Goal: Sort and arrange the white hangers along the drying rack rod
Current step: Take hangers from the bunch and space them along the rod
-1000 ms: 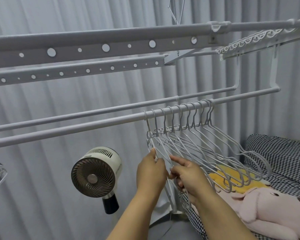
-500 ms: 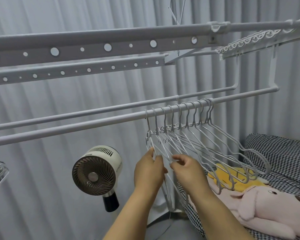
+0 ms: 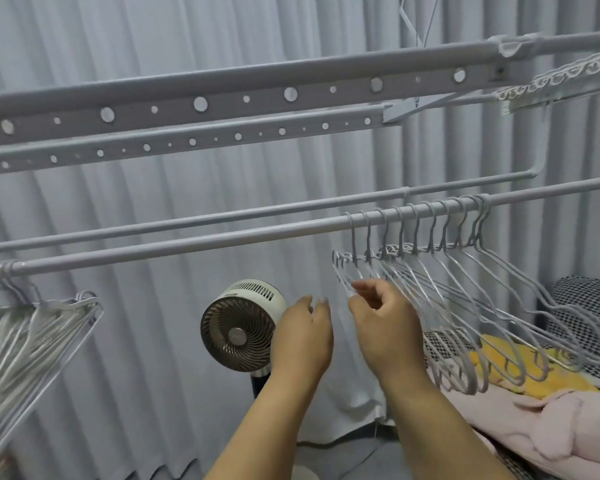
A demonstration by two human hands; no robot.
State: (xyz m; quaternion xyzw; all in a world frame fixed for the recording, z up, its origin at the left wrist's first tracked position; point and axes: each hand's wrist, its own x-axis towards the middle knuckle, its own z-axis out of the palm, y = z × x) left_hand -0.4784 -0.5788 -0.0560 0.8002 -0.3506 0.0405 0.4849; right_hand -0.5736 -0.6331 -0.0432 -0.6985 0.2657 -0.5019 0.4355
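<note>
We pinch the nearest white hanger [image 3: 343,282] with our right hand [image 3: 383,327]; our left hand [image 3: 302,336] hangs relaxed, gripping nothing. Above it, spaced hangers [image 3: 430,233] line the rod [image 3: 187,242]; a bunched cluster [image 3: 25,327] far left seems unsorted.

You have 2 bunches of white hangers on the front rod [image 3: 194,242]: the spread row on the right [image 3: 471,282] shows about 10 hooks over the rod, while the packed bunch on the left [image 3: 32,327] is too blurred to count. You can see 2 plain rods, 2 perforated rails [image 3: 222,105], 1 fan [image 3: 238,332], 2 hands and 2 soft toys, 1 pink [image 3: 548,424] and 1 yellow [image 3: 541,368].
</note>
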